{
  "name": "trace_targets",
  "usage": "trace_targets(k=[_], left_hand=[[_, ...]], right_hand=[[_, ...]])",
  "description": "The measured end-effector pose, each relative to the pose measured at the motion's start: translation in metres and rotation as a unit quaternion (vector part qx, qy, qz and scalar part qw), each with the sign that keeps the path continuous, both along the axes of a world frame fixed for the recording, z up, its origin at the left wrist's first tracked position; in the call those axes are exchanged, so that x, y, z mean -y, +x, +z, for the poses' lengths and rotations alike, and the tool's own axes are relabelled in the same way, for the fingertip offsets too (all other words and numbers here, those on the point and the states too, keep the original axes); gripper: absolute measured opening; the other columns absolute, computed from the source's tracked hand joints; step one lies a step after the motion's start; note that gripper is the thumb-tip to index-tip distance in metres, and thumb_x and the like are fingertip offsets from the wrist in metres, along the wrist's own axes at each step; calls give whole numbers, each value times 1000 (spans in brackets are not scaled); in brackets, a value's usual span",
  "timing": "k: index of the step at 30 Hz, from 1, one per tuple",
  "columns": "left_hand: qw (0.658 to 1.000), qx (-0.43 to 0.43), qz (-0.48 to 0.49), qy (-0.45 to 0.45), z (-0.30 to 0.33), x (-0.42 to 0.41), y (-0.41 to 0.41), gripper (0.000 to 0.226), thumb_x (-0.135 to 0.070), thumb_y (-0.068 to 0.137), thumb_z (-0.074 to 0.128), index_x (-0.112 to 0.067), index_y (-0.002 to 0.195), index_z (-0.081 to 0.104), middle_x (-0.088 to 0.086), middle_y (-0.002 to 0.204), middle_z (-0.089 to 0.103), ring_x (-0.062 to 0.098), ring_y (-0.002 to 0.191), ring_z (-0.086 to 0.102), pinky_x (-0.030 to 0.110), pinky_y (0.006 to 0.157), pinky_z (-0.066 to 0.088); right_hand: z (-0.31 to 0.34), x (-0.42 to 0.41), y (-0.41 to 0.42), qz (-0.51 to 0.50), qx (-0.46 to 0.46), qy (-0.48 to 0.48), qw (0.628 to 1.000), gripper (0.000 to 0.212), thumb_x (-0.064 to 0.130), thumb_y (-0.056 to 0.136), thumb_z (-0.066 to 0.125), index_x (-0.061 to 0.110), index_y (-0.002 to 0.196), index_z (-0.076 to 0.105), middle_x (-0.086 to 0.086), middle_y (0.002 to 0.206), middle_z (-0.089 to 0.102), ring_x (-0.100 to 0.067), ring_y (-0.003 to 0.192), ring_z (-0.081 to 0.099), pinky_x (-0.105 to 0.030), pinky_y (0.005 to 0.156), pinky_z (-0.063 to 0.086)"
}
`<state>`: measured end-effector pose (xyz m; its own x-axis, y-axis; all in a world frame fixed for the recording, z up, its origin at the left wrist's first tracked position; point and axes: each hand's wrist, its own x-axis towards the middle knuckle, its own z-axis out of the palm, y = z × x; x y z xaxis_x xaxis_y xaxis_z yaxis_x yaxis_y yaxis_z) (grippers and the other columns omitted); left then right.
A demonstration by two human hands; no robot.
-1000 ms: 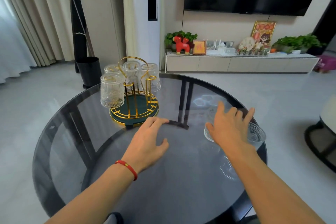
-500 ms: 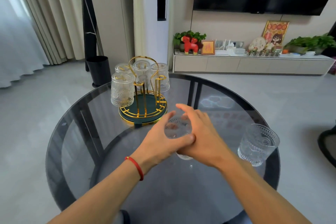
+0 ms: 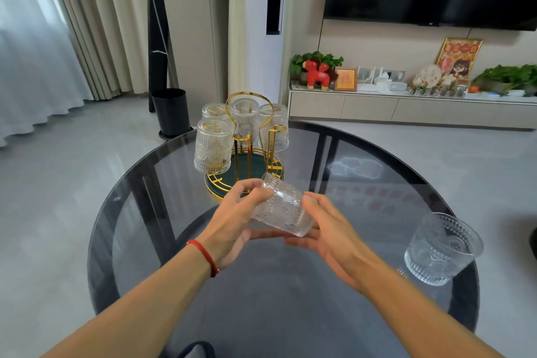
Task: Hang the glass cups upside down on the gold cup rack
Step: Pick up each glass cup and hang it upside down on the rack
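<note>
Your left hand (image 3: pixel 232 215) and your right hand (image 3: pixel 322 229) both close around one glass cup (image 3: pixel 283 208), tilted above the round glass table (image 3: pixel 139 212). The gold cup rack (image 3: pixel 247 148) stands at 12 o'clock from it, carrying four upside-down cups (image 3: pixel 213 148). Another cup (image 3: pixel 443 248) stands upright at 4 o'clock.

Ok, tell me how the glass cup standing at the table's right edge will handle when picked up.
The glass cup looks rigid and thick-walled, so probably heavy for its size. Its embossed ribs should aid grip. It stands near the glass table's rim, so a nudge could drop and break it.
</note>
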<state>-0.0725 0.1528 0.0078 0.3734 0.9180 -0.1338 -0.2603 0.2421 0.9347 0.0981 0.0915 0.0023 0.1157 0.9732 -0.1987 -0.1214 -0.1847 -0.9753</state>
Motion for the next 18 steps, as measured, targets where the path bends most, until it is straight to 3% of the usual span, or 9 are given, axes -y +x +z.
trace_targets(k=[3,5,8,10,14,18], left_hand=[[991,-113,-13,66,-5,-9,-5,43,-45,98,60,-25,136,57,3,133,64,20,120,62,48,90,60],[957,-240,-4,166,-11,-15,-10,50,-61,100,41,-34,139,57,-9,136,61,11,125,55,39,101,51],[834,-449,6,321,-25,-26,-14,51,-52,104,33,-26,138,60,-1,144,58,17,137,46,36,110,37],[768,-525,-23,366,-35,-32,-12,48,-43,106,37,-24,149,48,0,160,41,18,151,26,36,121,21],[740,-556,-51,375,-49,-39,-11,53,-43,103,45,-26,153,40,0,168,24,19,156,9,47,125,18],[742,-556,-42,371,-52,-42,-7,51,-40,102,47,-25,151,44,-1,167,24,18,155,9,46,121,24]], right_hand=[[2,-9,3,-68,-27,42,996,30,29,103,59,20,131,57,-12,129,69,-26,110,72,-40,82,63],[7,-16,10,-126,55,80,987,32,32,100,64,30,132,57,-7,123,72,-21,104,73,-45,90,61],[23,-26,20,-192,234,141,942,39,41,97,64,44,134,52,3,130,65,-20,117,64,-50,103,51],[38,-35,25,-210,273,171,923,44,44,96,63,46,137,49,6,138,59,-20,128,56,-52,107,47],[67,-57,25,-229,287,196,909,52,46,95,63,41,144,46,7,146,53,-17,134,52,-51,110,46],[91,-81,19,-237,305,199,901,56,40,90,70,32,141,49,10,136,53,-13,127,51,-43,109,46]])
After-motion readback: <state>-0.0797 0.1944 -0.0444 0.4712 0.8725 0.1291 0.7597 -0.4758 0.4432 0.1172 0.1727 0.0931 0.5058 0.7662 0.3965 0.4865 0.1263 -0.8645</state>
